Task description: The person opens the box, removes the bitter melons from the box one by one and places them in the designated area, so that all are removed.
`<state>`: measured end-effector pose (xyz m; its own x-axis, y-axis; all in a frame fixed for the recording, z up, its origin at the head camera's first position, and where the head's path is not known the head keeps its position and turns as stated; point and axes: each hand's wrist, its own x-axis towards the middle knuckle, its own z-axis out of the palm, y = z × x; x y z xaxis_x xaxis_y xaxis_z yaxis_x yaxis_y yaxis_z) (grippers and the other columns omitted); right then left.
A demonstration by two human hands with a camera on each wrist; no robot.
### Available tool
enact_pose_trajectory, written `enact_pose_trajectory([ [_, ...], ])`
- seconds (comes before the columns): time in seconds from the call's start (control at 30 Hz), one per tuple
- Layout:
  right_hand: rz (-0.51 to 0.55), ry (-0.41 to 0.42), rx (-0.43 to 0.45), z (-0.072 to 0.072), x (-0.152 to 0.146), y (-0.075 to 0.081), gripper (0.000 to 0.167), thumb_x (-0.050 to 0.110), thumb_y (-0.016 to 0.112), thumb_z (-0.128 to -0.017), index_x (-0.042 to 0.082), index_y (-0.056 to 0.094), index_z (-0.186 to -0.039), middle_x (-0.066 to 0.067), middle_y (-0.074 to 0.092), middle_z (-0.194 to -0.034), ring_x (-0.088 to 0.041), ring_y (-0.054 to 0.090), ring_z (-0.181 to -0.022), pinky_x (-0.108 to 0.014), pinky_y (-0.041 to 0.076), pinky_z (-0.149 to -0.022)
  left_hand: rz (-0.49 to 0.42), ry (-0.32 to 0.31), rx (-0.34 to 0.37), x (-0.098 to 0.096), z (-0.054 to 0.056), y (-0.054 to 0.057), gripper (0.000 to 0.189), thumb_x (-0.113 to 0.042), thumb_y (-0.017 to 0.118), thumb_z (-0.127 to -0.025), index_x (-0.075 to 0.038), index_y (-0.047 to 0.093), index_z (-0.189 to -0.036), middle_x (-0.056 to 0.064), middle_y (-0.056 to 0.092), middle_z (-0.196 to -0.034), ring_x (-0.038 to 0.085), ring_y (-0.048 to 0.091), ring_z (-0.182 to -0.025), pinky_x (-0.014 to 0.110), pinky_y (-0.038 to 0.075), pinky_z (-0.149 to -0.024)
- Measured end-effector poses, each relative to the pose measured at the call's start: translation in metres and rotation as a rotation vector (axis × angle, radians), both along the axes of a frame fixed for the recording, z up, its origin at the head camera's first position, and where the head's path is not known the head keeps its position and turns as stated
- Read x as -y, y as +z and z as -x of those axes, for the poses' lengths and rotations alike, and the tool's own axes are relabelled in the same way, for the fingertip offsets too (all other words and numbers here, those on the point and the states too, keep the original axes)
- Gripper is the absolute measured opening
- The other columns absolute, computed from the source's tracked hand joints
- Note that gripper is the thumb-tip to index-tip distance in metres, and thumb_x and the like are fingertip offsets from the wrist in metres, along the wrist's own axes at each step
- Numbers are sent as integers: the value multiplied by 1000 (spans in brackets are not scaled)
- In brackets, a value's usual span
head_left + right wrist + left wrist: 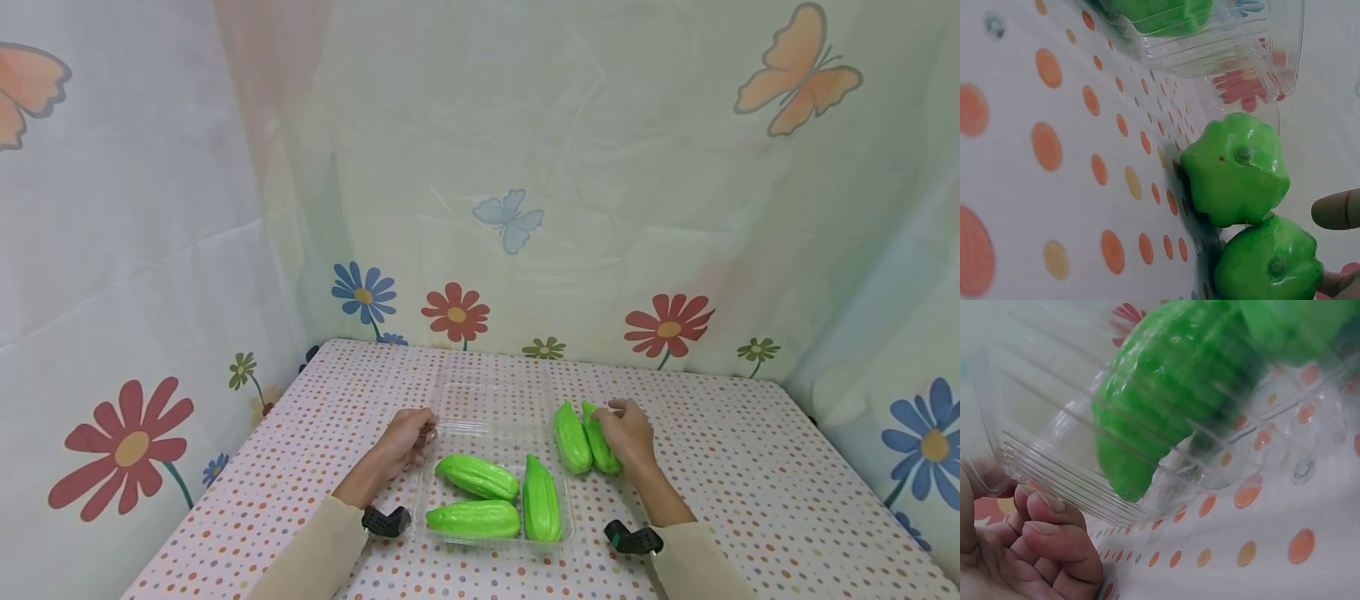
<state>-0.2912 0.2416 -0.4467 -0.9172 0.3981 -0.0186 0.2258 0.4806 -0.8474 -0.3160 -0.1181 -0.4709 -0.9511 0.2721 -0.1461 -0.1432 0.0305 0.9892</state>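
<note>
A clear plastic clamshell box lies on the table with its lid folded back. Three glossy green ribbed gourds are inside, two lying crosswise at the left and one lengthwise at the right. My left hand pinches the box's left edge near the hinge; its curled fingertips show against the ribbed plastic in the left wrist view. Right of the box, two more gourds lie side by side. Over the outer gourd is my right hand, one finger touching its side and another held apart.
The table wears a white cloth with coloured dots. Flower-and-butterfly curtains enclose its back and sides. Black bands sit on both wrists.
</note>
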Motion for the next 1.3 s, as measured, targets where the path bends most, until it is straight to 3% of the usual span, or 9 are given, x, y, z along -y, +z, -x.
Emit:
enact_pose_trajectory([
  [0.2, -44, -26, -53, -1, 4, 4, 60, 23, 56, -95, -4, 43, -146, -33, 42, -146, -50, 40, -135, -64, 36, -108, -9, 6, 6, 0, 0, 0, 18, -20, 50, -98, -4, 54, -89, 0, 51, -67, 10, 29, -49, 24, 33, -42],
  [0.47, -106, 12, -70, -11, 16, 19, 60, 24, 59, -93, -4, 45, -144, -31, 44, -145, -51, 38, -133, -66, 32, -106, -7, 0, -11, 0, 1, -1, 20, -21, 51, -99, -10, 53, -81, 0, 50, -66, 10, 30, -48, 24, 33, -41],
  [0.73, -121, 53, -108, -18, 25, 27, 58, 23, 59, -94, -5, 45, -144, -32, 45, -144, -51, 41, -134, -66, 34, -107, 2, 6, 1, 0, 1, -1, 20, -21, 51, -98, -12, 52, -80, 0, 51, -66, 11, 34, -49, 24, 34, -42],
  [1.07, -88, 167, -139, -35, 46, 40, 55, 18, 61, -93, -5, 46, -142, -29, 45, -144, -48, 38, -137, -63, 36, -108, -8, 8, 16, 0, 2, -3, 18, -22, 53, -96, -11, 53, -81, 0, 50, -66, 11, 33, -49, 25, 33, -42],
  [1.3, -128, 269, -177, -47, 59, 45, 53, 18, 64, -92, -3, 48, -138, -25, 49, -141, -43, 43, -134, -60, 37, -109, -3, 7, 20, 0, 3, -1, 17, -21, 53, -95, -6, 53, -87, 0, 51, -66, 11, 35, -49, 25, 34, -42],
])
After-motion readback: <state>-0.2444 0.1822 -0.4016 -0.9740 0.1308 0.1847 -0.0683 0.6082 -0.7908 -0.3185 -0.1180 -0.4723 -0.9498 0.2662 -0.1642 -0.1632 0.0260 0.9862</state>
